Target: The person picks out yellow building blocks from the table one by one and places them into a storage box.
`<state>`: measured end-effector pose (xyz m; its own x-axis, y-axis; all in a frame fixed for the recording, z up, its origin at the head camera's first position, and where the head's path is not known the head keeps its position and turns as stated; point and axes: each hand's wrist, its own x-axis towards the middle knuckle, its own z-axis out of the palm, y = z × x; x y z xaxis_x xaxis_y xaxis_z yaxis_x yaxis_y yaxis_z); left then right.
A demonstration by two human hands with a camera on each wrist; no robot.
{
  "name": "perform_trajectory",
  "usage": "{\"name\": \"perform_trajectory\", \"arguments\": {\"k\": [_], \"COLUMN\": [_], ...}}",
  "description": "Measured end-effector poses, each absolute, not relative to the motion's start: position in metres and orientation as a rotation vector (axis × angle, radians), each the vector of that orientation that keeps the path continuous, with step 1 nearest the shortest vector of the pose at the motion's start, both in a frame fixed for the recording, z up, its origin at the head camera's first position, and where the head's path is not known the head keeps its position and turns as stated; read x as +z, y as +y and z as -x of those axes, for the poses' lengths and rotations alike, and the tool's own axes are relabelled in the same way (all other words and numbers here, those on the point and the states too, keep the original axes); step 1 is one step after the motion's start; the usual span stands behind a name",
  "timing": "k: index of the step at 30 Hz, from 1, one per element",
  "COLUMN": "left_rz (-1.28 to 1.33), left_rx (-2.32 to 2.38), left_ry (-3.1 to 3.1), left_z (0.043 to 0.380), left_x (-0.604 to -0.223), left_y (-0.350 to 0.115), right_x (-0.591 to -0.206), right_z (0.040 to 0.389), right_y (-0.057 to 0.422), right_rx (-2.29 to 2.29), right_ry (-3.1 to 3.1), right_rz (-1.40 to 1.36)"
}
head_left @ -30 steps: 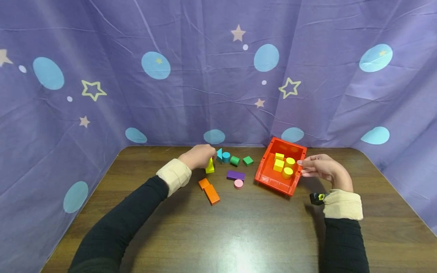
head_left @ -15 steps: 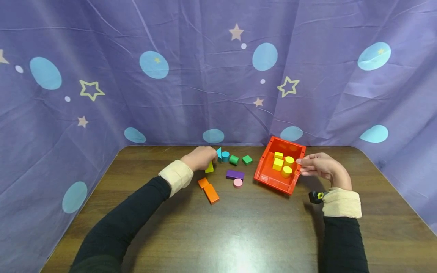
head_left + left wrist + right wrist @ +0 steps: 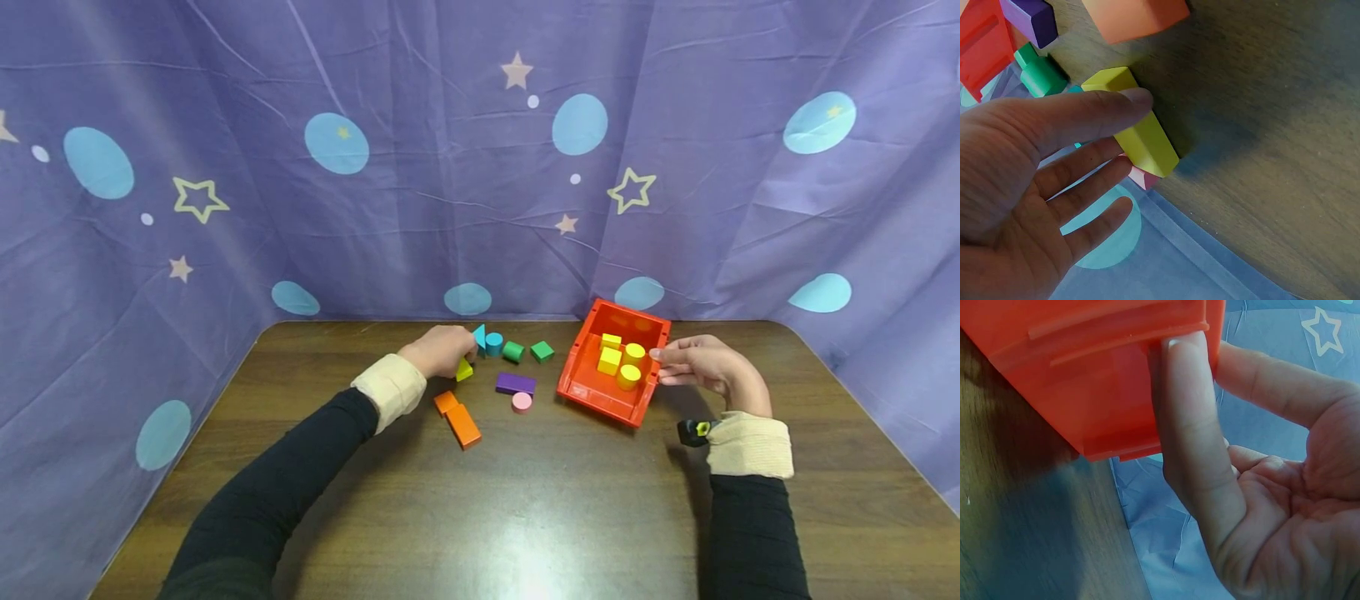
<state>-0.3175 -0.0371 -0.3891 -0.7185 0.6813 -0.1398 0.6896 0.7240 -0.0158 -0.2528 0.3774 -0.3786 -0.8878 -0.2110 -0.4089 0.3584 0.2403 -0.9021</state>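
My left hand is at the left end of the row of blocks and pinches a long yellow block. In the left wrist view the thumb lies across this yellow block, with the fingers behind it; a pink block peeks out past its lower end. On the right, my right hand holds the side rim of a red plastic bin between thumb and fingers. The right wrist view shows the bin's outer wall close up. Inside the bin lie yellow cubes and yellow cylinders.
Right of my left hand are a blue triangle, blue cylinder, green cylinder and green block. Nearer lie a purple block, pink disc and orange blocks. A purple curtain backs the table.
The yellow block in my left hand has tilted and shifted slightly, and the left hand has moved a little with it. The right hand keeps its hold on the bin's rim.
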Motion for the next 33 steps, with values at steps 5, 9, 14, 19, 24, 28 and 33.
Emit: {"name": "perform_trajectory", "arguments": {"k": [5,9,14,19,24,28,33], "left_rz": [-1.115,-1.125,-1.143,-1.13,-1.127,-1.12,-1.103], "left_rx": [-0.11,-0.096,-0.112,-0.111,-0.106,-0.105,-0.089], "left_ry": [2.801,2.795,2.809,2.822,2.816,2.807,2.796], "left_z": [0.3181,0.3181,0.3183,0.3172,0.3162,0.3169,0.3176], "left_x": [-0.3906,-0.3921,-0.3943,-0.3943,-0.3932,-0.3935,-0.3934], "left_y": [-0.0356,-0.0346,-0.0343,-0.033,-0.0319,-0.0323,-0.0337], "right_x": [-0.3786,-0.3791,-0.3799,-0.3798,-0.3796,-0.3805,-0.3809], "right_z": [0.2532,0.2534,0.2537,0.2535,0.2535,0.2536,0.2543], "right_y": [0.3773,0.3774,0.3776,0.378,0.3788,0.3793,0.3796], "right_rx": [-1.69,-1.683,-1.687,-1.682,-1.671,-1.663,-1.66], "right_ry": [2.066,2.077,2.069,2.072,2.076,2.082,2.09], "right_rz": [-0.136,-0.135,-0.136,-0.135,-0.131,-0.13,-0.12]}}
